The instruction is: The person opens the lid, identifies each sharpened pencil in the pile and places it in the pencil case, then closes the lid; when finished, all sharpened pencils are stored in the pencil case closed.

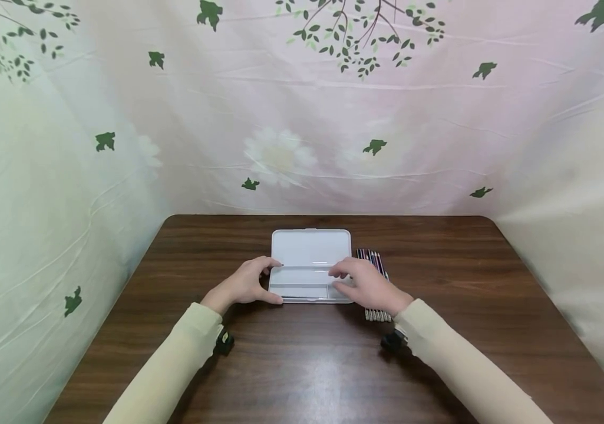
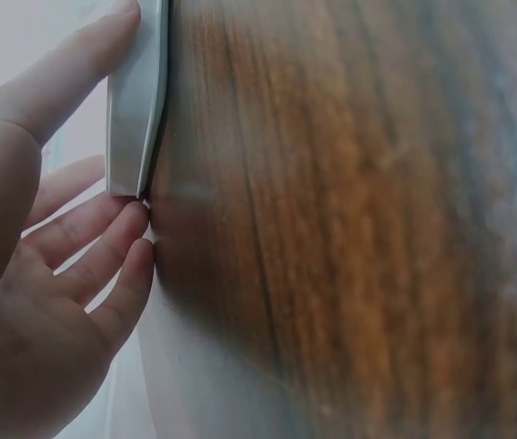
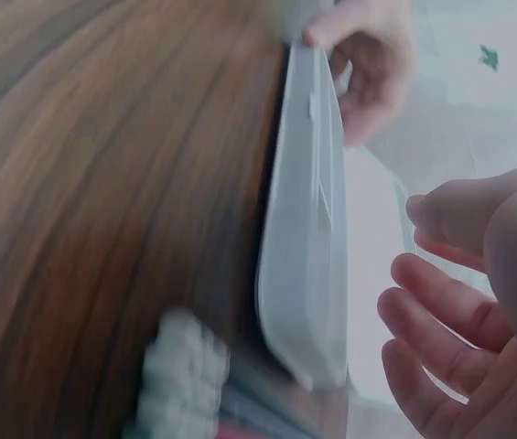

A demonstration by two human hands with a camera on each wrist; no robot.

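Left hand [image 1: 243,284] grips the left end of the white case [image 1: 297,275], thumb at the front edge, fingers round the side and back. Case sits between the hands, lid [image 1: 309,247] folded back beyond the grip. Right hand [image 1: 367,285] is over the case's right end, fingers loosely bent, nothing held; contact hard to confirm. Pencils [image 1: 373,257] lie just right of the case, partly under the right hand. Step looks like steadying the unlidded case; next move probably calls for left holding firm, right fingers freely placed.
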